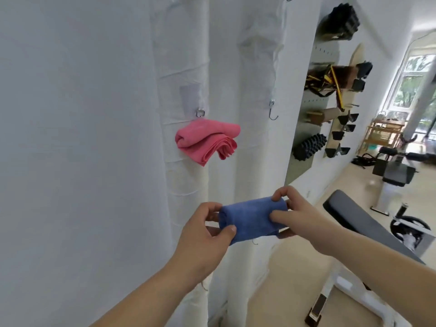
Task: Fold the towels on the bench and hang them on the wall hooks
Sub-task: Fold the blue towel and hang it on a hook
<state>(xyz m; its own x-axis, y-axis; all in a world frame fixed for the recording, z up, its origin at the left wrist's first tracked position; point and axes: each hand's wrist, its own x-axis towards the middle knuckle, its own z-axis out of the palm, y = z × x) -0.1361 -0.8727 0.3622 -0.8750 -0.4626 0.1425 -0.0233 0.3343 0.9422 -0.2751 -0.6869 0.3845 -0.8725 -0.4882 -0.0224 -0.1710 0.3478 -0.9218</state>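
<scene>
A white cloth-draped wall (pixel 70 114) fills the left of a bright gym room with a pale floor and windows far to the right. The black padded worktop (pixel 354 215) on its white frame slants away at lower right. Behind it a pegboard (pixel 326 53) holds rollers and straps. There are two towels. The folded pink towel (pixel 205 142) hangs against the wall just under one hook (pixel 200 112). The rolled blue towel (pixel 252 215) is in the air before the wall, below and right of the pink one. Its long axis runs left to right, and the right end sits slightly higher. My left grip (pixel 203 232) pinches its left end and my right grip (pixel 304 215) clamps its right end. A second hook (pixel 273 113) sits level with the first, to its right.
</scene>
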